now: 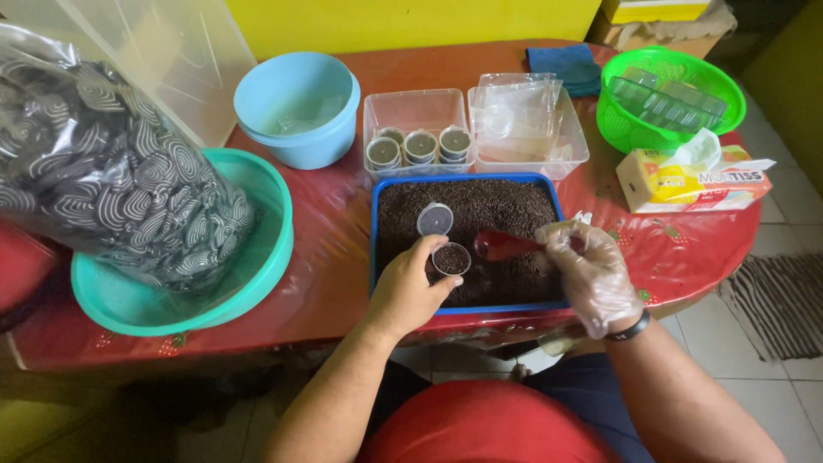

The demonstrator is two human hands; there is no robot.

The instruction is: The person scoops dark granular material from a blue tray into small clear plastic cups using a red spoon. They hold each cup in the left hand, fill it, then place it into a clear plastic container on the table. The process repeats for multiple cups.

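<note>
Head view. Round surface (343,257) under red patterned plastic sheeting, yellow wall at top of frame, tiled floor at lower right.

Centre: blue tray (375,249) filled with dark granular material, set close to the near edge within easy reach. Left hand (407,287), bare, clasping a small clear cup (451,259) just above the tray, cup upright and nearly full of the dark material; hinged lid (435,219) flipped open behind it, apparently to keep the mouth free. Right hand (591,266), in a thin clear glove, gripping a red scoop (501,245), bowl pointed at the cup.

Above the tray: clear tub (416,111) with three filled, closed cups (419,146) in a row; second clear tub (566,146) of empty ones beside it.

Packages: yellow and white tissue box (677,184) at right, printed face up, tissue protruding. Green basket (669,94) upper right. Clear bag of black-and-white patterned pieces (111,180) resting in a teal strainer bowl (266,257) at left. Light blue bowl (300,107) upper centre-left.
</note>
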